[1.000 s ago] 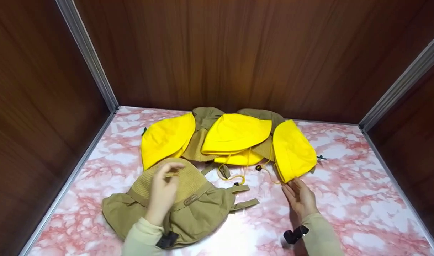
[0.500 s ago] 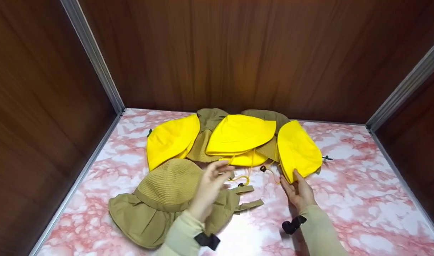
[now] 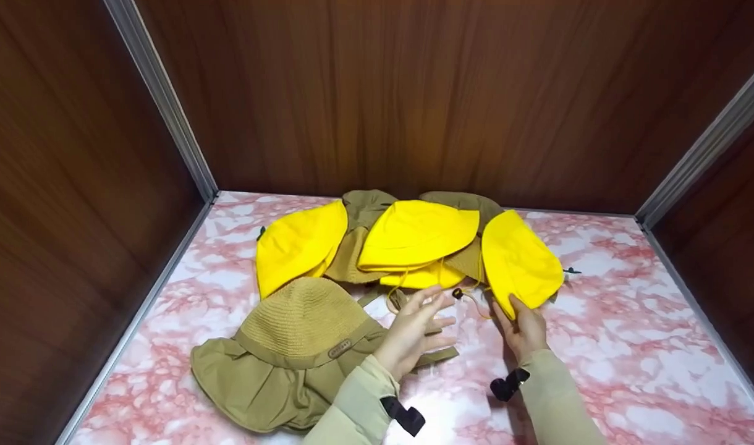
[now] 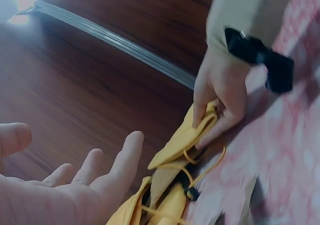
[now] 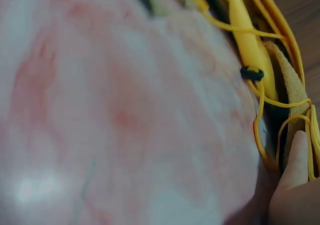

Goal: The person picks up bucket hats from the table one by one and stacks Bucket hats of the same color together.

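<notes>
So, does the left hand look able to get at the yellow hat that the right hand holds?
Probably yes: the left hand is open and near the yellow hat. The right hand covers only its near tip; a thin cord beside the hat seems no real obstacle.

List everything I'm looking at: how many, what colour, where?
Yellow hats: at least three, yellow, toward the back.
Straw hats: three, tan and khaki, one front, two back.
Cords: several, yellow, by the hats.
Toggle: one, black, on a cord.
Sprigs: two, dark green, outermost hats.
Table: one, pink and white, beneath.
Panels: three, brown, around it.
Metal strips: several, silver, panel edges.
Cameras: two, black, wrists.
Sleeves: two, pale green, foreground.
Left hand: one, centre.
Right hand: one, pinching a yellow hat.
</notes>
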Demonstrator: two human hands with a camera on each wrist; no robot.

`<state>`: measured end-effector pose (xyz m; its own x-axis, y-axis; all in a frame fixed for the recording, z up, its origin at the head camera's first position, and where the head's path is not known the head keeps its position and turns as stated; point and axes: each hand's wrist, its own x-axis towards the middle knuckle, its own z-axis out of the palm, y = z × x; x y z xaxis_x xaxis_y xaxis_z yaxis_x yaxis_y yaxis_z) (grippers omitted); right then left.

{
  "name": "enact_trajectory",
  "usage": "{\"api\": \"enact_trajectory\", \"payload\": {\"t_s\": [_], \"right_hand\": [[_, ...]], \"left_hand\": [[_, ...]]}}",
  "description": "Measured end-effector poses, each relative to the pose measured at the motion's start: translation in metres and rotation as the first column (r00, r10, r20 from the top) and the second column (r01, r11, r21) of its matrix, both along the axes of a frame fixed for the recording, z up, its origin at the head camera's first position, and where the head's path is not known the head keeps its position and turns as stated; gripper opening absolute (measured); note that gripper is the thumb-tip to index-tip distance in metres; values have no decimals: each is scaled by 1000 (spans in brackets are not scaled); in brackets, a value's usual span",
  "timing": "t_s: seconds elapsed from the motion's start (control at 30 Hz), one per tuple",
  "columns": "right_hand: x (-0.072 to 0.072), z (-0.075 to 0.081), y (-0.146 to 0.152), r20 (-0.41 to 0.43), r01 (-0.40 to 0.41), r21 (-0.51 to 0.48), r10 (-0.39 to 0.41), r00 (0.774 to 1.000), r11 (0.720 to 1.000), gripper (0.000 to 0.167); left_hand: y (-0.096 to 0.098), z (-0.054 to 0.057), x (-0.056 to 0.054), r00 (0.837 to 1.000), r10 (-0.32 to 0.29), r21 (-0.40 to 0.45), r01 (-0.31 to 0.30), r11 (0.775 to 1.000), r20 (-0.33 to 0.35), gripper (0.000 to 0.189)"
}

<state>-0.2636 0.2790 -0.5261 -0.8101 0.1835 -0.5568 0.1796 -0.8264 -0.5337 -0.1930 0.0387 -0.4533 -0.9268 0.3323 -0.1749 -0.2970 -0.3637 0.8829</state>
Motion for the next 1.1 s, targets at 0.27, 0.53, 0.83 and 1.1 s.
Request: {"api": "enact_trajectory", "payload": {"t_s": [0.27, 0.53, 0.83, 1.1], "right_hand": [[19, 8, 5, -120, -36, 167, 56, 991, 985, 46], [35, 30, 0, -205, -70, 209, 114, 972, 975, 44], [59, 47, -20, -233, -106, 310, 184, 955, 945, 43], [84, 41, -40, -224, -108, 330, 189, 956, 938, 39]], "left_hand": [[9, -10, -1, 998, -32, -20, 33, 999, 47, 53], [16, -23, -4, 995, -26, 5, 26, 1000, 93, 57], [22, -25, -11, 984, -102, 116, 85, 990, 144, 72], [24, -24, -15, 979, -114, 150, 88, 985, 172, 77]]}}
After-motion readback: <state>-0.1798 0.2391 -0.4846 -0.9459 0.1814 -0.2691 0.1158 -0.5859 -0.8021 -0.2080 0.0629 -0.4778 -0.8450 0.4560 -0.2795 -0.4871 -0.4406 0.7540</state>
